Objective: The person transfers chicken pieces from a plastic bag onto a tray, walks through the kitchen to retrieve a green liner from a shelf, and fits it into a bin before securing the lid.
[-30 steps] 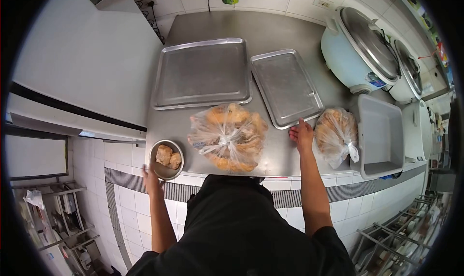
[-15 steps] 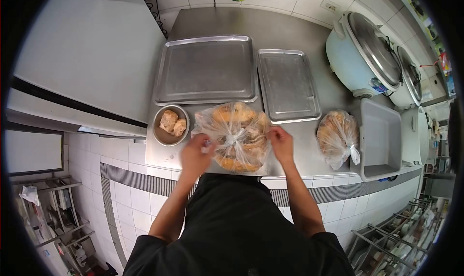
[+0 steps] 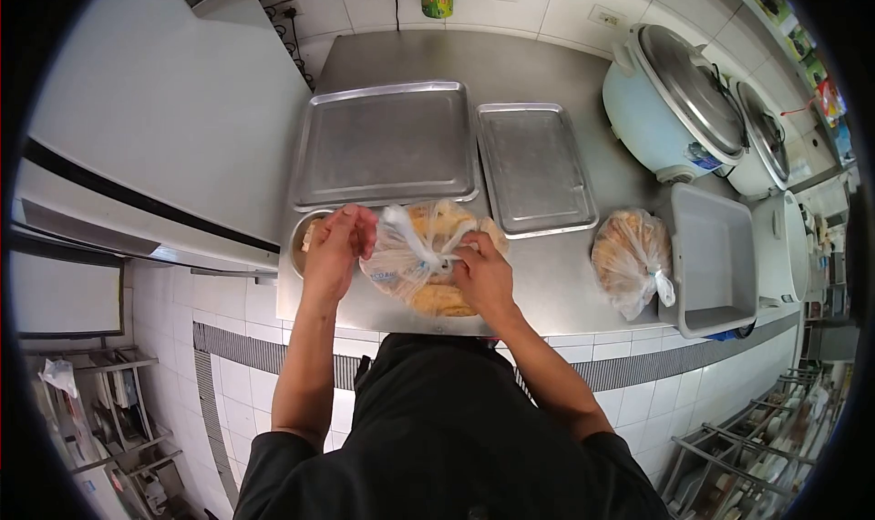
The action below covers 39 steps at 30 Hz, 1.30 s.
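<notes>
A clear plastic bag (image 3: 437,297) of orange-brown food pieces, which look like breaded meat, sits near the counter's front edge. Its gathered top is twisted into a whitish strip. My right hand (image 3: 486,272) pinches this gathered plastic from the right side. Just left of the bag, my left hand (image 3: 335,245) is raised with fingers loosely curled and nothing visible in them. Beneath that hand, a round metal bowl (image 3: 295,257) is mostly covered, with a bit of pale food showing. A second tied bag (image 3: 629,257) of similar food lies farther right.
Two metal trays, a large one (image 3: 387,146) and a smaller one (image 3: 536,169), lie behind the bag on the steel counter (image 3: 556,283). A grey plastic tub (image 3: 715,260) stands at the right. Behind it are large cookers (image 3: 661,110). A white appliance (image 3: 155,92) borders the left.
My left hand has lifted off the bag's left side and moved up over the bowl. My right hand has moved left from the bag's edge onto its gathered top, which now stands up as a strip.
</notes>
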### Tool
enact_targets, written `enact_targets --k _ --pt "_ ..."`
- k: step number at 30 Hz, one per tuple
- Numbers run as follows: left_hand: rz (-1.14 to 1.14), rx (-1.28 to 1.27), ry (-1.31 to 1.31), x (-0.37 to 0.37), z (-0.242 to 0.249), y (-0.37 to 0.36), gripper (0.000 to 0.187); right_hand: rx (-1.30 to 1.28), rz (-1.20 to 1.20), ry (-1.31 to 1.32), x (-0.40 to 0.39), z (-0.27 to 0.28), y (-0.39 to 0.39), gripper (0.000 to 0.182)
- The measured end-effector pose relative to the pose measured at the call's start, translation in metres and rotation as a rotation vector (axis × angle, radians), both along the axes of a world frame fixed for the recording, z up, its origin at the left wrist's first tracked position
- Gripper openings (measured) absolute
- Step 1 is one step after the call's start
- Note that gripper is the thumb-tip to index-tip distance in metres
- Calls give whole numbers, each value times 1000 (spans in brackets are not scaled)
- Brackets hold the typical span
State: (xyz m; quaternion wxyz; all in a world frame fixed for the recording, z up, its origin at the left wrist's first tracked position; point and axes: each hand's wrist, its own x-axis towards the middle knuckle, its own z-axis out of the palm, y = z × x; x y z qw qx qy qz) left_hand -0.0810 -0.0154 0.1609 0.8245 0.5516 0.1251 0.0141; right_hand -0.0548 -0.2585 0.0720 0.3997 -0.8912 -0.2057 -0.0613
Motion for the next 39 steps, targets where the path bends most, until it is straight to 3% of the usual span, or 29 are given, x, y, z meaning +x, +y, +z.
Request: enact_targets --k 2,3,5,6,8,9,10,14,15,16,17,18,19,21,22,23,24,26,28,29,31,33,35,36,38,39 --pt "-12 321 -8 2 -17 -7 16 69 -6 -25 -6 0 -10 16" --pt "-92 540 -220 2 -47 -8 23 135 -11 -45 -7 1 -15 11" --pt "-158 964 -373 -2 -55 -43 30 223 -45 -19 -11 4 -28 12" --pt "-159 961 -369 -2 -63 -57 30 310 -78 9 -13 5 -34 13" --pt "-117 1410 -503 0 -81 -77 29 439 -119 32 -14 -7 -50 12" --pt "-121 1408 -505 3 -87 -76 29 606 -204 219 -17 -12 -61 11" --pt "-48 1276 -344 9 -92 -76 25 772 -292 406 -19 -16 -73 10" --pt "67 880 71 13 -69 -65 15 842 -374 488 -22 -25 -106 10" --pt "60 674 55 14 -69 -58 12 664 -391 439 -20 -21 -109 11" --pt "49 675 51 12 -69 -59 12 484 -410 391 -20 -17 -111 12" --pt "18 495 15 8 -69 -60 10 485 -420 389 -20 -13 -111 12" --pt "-8 315 -18 5 -57 -63 10 421 -388 91 -17 10 -100 13" --pt "-29 327 -41 3 -41 -71 10 351 -347 -203 -15 33 -87 15" --pt "-36 434 -134 5 -16 -79 10 415 -38 -98 -11 66 -60 19" --pt "-40 543 -232 5 -7 -81 10 379 109 106 -5 67 -48 21" --pt "-44 542 -237 3 0 -80 10 340 256 308 1 65 -40 25" --pt "-24 408 -296 -1 5 -78 10 339 252 303 8 51 -39 25" --pt "-3 272 -355 -8 18 -57 10 -557 239 463 22 14 -36 33" --pt "-54 -108 -324 -22 28 -12 12 -526 158 371 14 24 -55 43" --pt "-42 -112 -324 -25 26 -5 12 -584 60 237 14 30 -65 46" --pt "-97 234 -479 -30 22 -2 11 -590 -57 128 18 35 -72 58" --pt "-350 142 -410 -37 8 -69 15 -580 -67 21 30 39 -62 61" --pt "-728 657 -523 -13 -2 -119 22 -595 -64 -181 47 40 -52 67" --pt "-726 657 -523 -7 -19 -121 22 -596 -62 -182 50 42 -51 67" --pt "-592 1592 -546 5 -50 -126 31 -829 -69 -131 55 49 -61 65" --pt "-623 1654 -380 5 -45 -116 35 -831 -76 -131 56 48 -76 65"
